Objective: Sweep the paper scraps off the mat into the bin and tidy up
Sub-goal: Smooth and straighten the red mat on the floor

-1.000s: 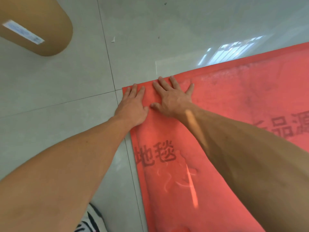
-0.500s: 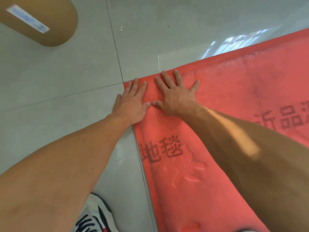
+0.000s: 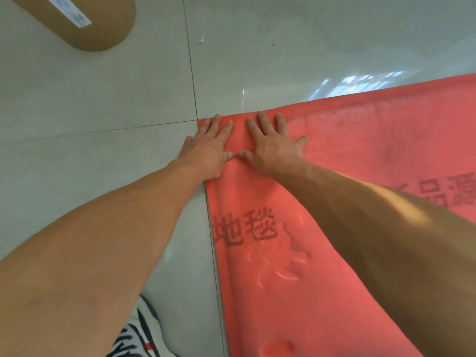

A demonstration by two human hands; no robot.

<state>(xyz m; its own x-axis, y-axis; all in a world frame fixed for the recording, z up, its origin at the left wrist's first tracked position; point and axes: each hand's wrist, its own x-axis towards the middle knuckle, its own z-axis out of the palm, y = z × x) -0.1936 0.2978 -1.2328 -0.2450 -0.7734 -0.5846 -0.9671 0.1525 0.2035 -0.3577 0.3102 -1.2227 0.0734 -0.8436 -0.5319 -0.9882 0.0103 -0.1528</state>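
We identify a grey tiled floor (image 3: 77,104) across the upper and left parts of the view. The red mat (image 3: 360,150) lies flat on this floor and occupies the right and lower right. Its far-left corner sits at the crossing of 2 tile joints, and its left edge runs along 1 of them. Dark printed characters and several shallow dents mark the mat surface. A brown cardboard object (image 3: 103,21) with a rounded end, bearing a white label (image 3: 74,16), sits at the upper left, well apart from the mat. A striped shoe (image 3: 144,328) shows at the bottom edge, near the mat's left edge. Both hands lie palm down at the mat corner and grip nothing. The left hand (image 3: 208,153) is flat, its fingers straight and close together on the mat, its outer side over the mat's left edge. The right hand (image 3: 273,148) is flat, fingers spread, wholly on the mat. The 2 thumb tips meet or nearly meet; we cannot tell which. 1 small white scrap (image 3: 201,38) lies on the floor beyond the corner, just beside a tile joint.
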